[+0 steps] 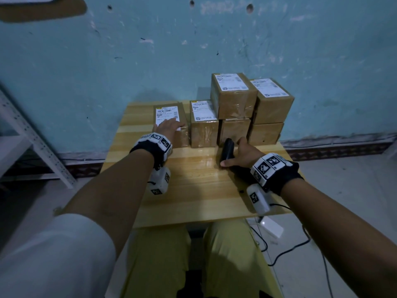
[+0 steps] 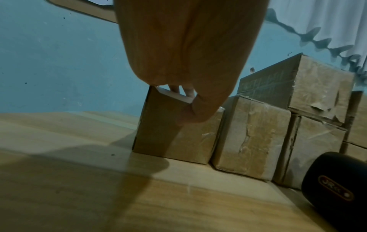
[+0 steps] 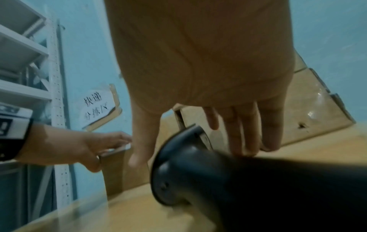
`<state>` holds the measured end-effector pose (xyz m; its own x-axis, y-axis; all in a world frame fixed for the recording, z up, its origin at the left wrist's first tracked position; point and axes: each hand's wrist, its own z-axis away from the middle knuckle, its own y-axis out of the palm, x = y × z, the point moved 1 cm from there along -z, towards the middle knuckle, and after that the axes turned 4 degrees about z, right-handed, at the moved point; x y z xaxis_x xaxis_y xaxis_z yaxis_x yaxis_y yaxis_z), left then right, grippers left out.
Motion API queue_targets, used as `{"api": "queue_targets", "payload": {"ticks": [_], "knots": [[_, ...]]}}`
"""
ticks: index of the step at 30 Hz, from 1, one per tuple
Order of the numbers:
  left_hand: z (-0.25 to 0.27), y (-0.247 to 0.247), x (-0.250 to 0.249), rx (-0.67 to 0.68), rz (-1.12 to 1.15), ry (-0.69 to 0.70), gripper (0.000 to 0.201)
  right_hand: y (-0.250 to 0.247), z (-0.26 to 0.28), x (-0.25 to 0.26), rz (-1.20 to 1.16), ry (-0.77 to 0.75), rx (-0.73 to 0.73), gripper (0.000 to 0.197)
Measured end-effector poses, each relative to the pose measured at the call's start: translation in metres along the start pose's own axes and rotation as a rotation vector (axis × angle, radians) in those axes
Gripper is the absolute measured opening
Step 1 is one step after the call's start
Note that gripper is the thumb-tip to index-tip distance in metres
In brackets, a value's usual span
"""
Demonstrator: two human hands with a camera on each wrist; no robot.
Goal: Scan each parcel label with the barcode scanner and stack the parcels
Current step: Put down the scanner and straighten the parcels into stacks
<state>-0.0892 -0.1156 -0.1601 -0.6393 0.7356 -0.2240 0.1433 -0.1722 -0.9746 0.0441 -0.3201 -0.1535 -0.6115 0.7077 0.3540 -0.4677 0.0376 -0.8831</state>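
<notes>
Several taped cardboard parcels with white labels stand along the back of the wooden table [image 1: 193,190]. My left hand [image 1: 168,126] holds the leftmost parcel [image 1: 181,137] by its top front edge. Its fingers lie on the label and its thumb presses the front face, as the left wrist view shows on that parcel [image 2: 178,141]. The black barcode scanner [image 1: 227,150] lies on the table in front of the middle parcels. My right hand [image 1: 239,153] is spread over the scanner [image 3: 238,180] with straight fingers [image 3: 246,133], thumb on one side and fingers on the other.
To the right of the held parcel stand a single parcel [image 1: 203,130] and two stacks of two [image 1: 234,97] [image 1: 272,104] against the blue wall. A white metal rack [image 1: 32,136] stands to the left. Cables and a white adapter [image 1: 272,229] lie on the floor at right.
</notes>
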Motion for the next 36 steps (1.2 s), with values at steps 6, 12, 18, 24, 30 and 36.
{"api": "queue_targets", "payload": {"ticks": [6, 12, 18, 24, 30, 36], "knots": [[-0.001, 0.008, 0.002, -0.016, 0.002, -0.013, 0.088, -0.015, 0.007, 0.019, 0.085, -0.062, -0.423, 0.072], [0.008, 0.004, -0.001, 0.009, 0.071, -0.027, 0.072, -0.013, 0.012, 0.063, 0.073, -0.309, -0.486, 0.035], [0.017, -0.005, -0.007, -0.018, 0.107, -0.021, 0.055, 0.004, -0.001, 0.095, -0.006, -0.416, -0.400, 0.028], [0.021, -0.015, -0.001, 0.017, 0.112, -0.015, 0.052, 0.028, -0.016, 0.130, -0.110, -0.517, -0.206, 0.048], [0.012, -0.022, 0.027, 0.087, 0.046, -0.081, 0.061, 0.038, -0.034, 0.160, 0.084, -0.512, -0.082, 0.062], [-0.007, -0.024, 0.056, 0.038, -0.093, -0.102, 0.057, 0.045, -0.061, 0.183, 0.040, -0.485, -0.058, 0.059]]}}
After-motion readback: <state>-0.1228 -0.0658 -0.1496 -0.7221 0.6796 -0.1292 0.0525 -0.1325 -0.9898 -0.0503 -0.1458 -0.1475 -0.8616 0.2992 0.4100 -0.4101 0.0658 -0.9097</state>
